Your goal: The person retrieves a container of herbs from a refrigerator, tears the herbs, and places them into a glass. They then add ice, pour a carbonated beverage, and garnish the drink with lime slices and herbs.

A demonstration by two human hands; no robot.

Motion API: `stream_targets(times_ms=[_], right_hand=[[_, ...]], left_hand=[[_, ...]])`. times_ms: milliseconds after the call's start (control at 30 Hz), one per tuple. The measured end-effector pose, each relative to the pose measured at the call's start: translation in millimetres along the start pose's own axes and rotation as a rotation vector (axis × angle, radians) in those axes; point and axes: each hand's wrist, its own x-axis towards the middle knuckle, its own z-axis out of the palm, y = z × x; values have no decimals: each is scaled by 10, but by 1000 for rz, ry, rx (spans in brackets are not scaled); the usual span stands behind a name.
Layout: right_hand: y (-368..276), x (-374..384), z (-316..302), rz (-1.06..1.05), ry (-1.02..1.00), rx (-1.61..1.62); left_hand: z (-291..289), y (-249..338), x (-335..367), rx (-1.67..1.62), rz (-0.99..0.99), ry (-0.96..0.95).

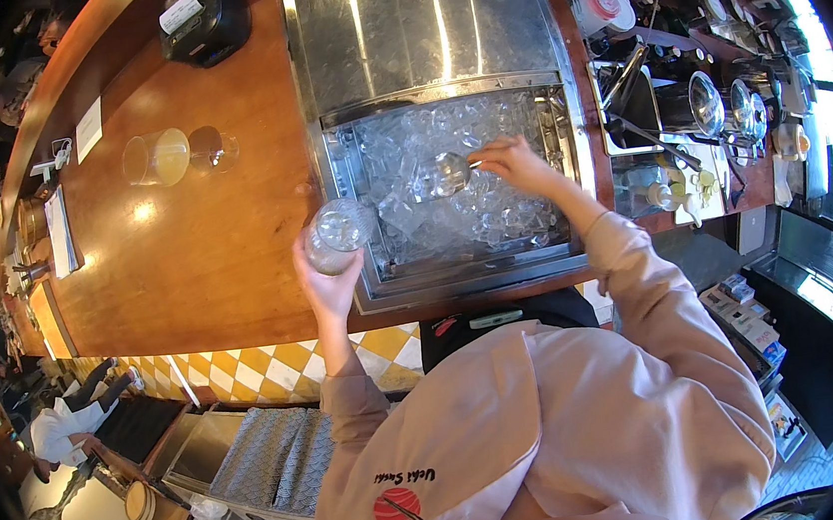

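Note:
My left hand is wrapped round a clear drinking glass with ice in its top, held at the left edge of the ice bin. In my right hand is the handle of a metal ice scoop, gripped between closed fingers. The scoop's bowl lies among the clear ice cubes that fill the bin, a little to the right of the glass. Some of the scoop's outline blends into the ice.
A metal cover spans the bin's far part. On the wooden counter stand a glass of yellowish drink and a stemmed glass. A black device sits farther back. Metal containers and a white cutting board are at right.

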Motion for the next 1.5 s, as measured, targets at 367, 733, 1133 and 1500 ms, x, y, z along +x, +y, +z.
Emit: stream_targets(times_ms=[367,733,1133,1500], right_hand=[[-1342,-111,-1894,-361,268,-705],[-1040,-1067,-2691,191,343,-876],[814,-785,-1732,812,-84,-1196],[275,-962,-1357,423,901,-772]], left_hand=[[956,228,256,-76,121,-59],[1613,408,548,-247,187,-157],[1166,583,67,-470,-37,-234],[800,232,-315,-347,-36,-165]])
